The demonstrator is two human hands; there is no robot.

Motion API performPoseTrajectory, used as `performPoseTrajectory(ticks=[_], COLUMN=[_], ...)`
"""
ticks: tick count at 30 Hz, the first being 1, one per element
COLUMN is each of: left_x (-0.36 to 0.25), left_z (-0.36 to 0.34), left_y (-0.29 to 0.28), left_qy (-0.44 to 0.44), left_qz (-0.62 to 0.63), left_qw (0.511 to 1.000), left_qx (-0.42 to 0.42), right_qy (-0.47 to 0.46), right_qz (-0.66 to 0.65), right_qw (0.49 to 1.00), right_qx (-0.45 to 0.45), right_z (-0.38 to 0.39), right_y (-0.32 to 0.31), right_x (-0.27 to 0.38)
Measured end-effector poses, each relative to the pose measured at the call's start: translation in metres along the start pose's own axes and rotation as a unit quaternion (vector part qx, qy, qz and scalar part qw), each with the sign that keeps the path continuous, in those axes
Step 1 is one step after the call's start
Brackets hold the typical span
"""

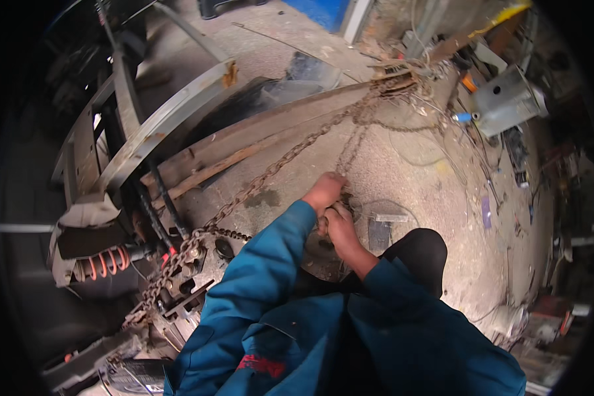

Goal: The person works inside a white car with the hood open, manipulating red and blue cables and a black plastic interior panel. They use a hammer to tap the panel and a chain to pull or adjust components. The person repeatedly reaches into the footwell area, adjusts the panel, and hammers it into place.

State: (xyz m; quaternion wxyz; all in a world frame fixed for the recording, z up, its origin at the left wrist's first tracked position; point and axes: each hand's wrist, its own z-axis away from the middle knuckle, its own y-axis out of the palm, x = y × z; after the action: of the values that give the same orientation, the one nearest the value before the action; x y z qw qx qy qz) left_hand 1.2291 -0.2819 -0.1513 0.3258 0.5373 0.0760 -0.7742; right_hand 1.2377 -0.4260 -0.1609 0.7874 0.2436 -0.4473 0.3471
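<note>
My left hand (325, 191) is closed around a rusty chain (352, 148), which runs up and to the right from my fist toward a heap of chain. Just below it, my right hand (343, 231) is closed too, with brown links showing at its fingers. Both fists are close together in front of my knees, over the floor. A second length of rusty chain (277, 168) stretches taut in a diagonal from the far heap down to the lower left. What lies right under my hands is partly hidden.
On the left stands a bent metal vehicle frame (168, 122) with a red coil spring (112, 261). A long rusty beam (270, 125) lies beyond the taut chain. Near my right knee is a small metal block (391, 218). A grey metal housing (508, 99) sits among clutter at right.
</note>
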Motion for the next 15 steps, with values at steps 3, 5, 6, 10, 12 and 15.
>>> performPoseTrajectory(ticks=[3,5,6,10,12,15], left_x=[-0.001,-0.007,-0.010,-0.031,-0.043,-0.057], left_z=[-0.008,-0.008,-0.006,0.014,0.025,0.040], left_y=[0.000,-0.004,-0.004,0.003,0.009,0.017], left_qy=[0.000,0.000,0.032,0.113,0.139,0.131], left_qz=[0.033,-0.017,-0.092,-0.309,-0.426,-0.447], left_qw=[0.999,0.999,0.994,0.939,0.887,0.879], left_qx=[-0.011,-0.028,-0.041,-0.100,-0.113,-0.101], right_qy=[-0.019,0.063,0.123,0.076,0.004,0.055], right_qz=[0.208,-0.047,-0.039,-0.310,-0.384,-0.362], right_qw=[0.977,0.995,0.988,0.940,0.920,0.925], right_qx=[-0.040,-0.058,-0.084,-0.118,-0.082,-0.102], right_z=[-0.037,-0.048,-0.065,-0.118,-0.140,-0.153], right_y=[-0.030,-0.043,-0.041,-0.043,-0.038,-0.042], right_x=[0.019,0.033,0.048,0.123,0.147,0.156])
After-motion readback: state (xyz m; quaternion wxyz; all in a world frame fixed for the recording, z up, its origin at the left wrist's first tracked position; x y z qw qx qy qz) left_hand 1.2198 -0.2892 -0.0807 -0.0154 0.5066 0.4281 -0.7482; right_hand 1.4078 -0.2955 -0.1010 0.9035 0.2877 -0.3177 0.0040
